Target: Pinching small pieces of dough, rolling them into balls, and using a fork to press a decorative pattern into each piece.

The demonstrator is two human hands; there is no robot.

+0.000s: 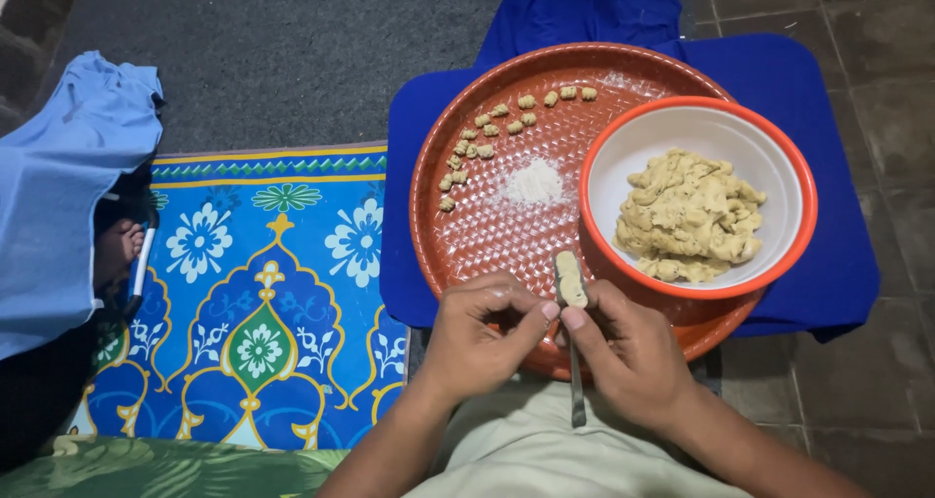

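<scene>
From the head camera, looking straight down, the person's two hands are meeting over the near rim of a round reddish-brown tray (pixel 467 235). The right hand (pixel 631 352) is clamping a slim metal utensil (pixel 577 386) between thumb and fingers. Its long axis is running almost straight away from the body, the handle end pointing back toward the person's lap and the working end pointing up toward the tray's middle. A small oblong lump of dough (pixel 570 279) is sitting on that far end, its length lying along the same line. The left hand (pixel 477 337) is closing in from the side, its fingertips pinched together and touching the utensil just below the lump.

On the tray's right half, a white bowl with an orange rim (pixel 791 225) is holding a rough mass of pale dough (pixel 690 216). Along the tray's far left arc, a curved row of little shaped dough pieces (pixel 482 138) is lying, and a small heap of flour (pixel 534 182) is sitting near the centre. The tray is resting on a deep blue cloth (pixel 838 274) spread on the floor. To the left, a blue patterned mat (pixel 263 303) with white flowers is lying, and a light blue garment (pixel 68 196) is covering another person's knee at the frame's edge.
</scene>
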